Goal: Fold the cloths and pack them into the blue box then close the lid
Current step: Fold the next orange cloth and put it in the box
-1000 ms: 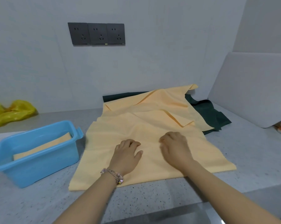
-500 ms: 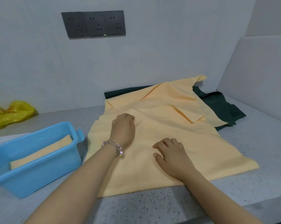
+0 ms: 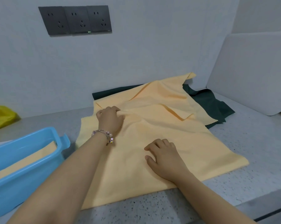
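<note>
A large yellow cloth [image 3: 193,146] lies spread on the grey counter in front of me. My left hand [image 3: 110,120], with a bead bracelet at the wrist, grips a bunch of this cloth near its far left corner, and wrinkles run out from the fingers. My right hand [image 3: 164,157] rests on the cloth's middle with bent fingers, holding nothing. A second yellow cloth [image 3: 165,92] lies rumpled behind, on top of a dark green cloth [image 3: 209,102]. The blue box [image 3: 23,183] stands at the left, open, with a folded yellow cloth [image 3: 23,164] inside.
A yellow plastic bag [image 3: 0,117] sits at the far left against the wall. A grey board [image 3: 253,70] leans at the right. Dark wall sockets [image 3: 75,20] are above. The counter's front edge [image 3: 233,206] runs just below the cloth.
My left hand has moved from beside the right hand to the cloth's far left corner and taken hold of the fabric. The right hand has stayed on the cloth's middle.
</note>
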`<act>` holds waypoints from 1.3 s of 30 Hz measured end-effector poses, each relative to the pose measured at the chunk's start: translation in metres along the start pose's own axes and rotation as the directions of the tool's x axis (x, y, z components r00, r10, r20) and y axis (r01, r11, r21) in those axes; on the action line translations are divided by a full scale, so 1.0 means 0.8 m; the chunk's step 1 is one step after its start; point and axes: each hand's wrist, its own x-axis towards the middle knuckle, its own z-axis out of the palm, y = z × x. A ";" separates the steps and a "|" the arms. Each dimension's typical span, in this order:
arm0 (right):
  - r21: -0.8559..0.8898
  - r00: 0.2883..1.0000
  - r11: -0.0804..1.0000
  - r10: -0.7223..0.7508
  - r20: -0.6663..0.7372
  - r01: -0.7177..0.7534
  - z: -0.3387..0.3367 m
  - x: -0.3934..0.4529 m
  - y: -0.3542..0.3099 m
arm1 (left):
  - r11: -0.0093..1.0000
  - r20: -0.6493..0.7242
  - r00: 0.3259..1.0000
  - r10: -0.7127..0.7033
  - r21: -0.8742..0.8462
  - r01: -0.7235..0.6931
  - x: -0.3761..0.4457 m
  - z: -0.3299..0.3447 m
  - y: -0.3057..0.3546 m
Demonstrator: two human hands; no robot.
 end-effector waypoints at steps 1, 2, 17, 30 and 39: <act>0.002 1.000 1.000 0.005 0.000 -0.005 0.000 0.000 0.001 | 0.998 -0.048 0.999 0.002 -0.061 -0.005 -0.004 -0.004 0.004; 0.008 1.000 1.000 0.003 -0.003 -0.003 -0.001 0.000 0.000 | 0.994 -0.066 0.998 0.005 -0.109 -0.012 -0.011 -0.013 0.007; -0.221 0.894 0.939 -0.324 -0.309 0.264 -0.064 -0.042 -0.027 | 0.898 0.181 0.880 0.439 -0.088 -0.431 -0.225 -0.104 0.019; -0.179 0.909 0.951 -0.296 -0.295 0.252 -0.065 -0.065 -0.001 | 0.930 0.268 0.932 0.246 -0.336 -0.149 -0.276 -0.091 0.001; -0.184 0.874 0.934 -0.352 -0.334 0.306 -0.083 -0.064 0.013 | 0.933 0.270 0.942 0.197 -0.347 -0.096 -0.278 -0.085 0.016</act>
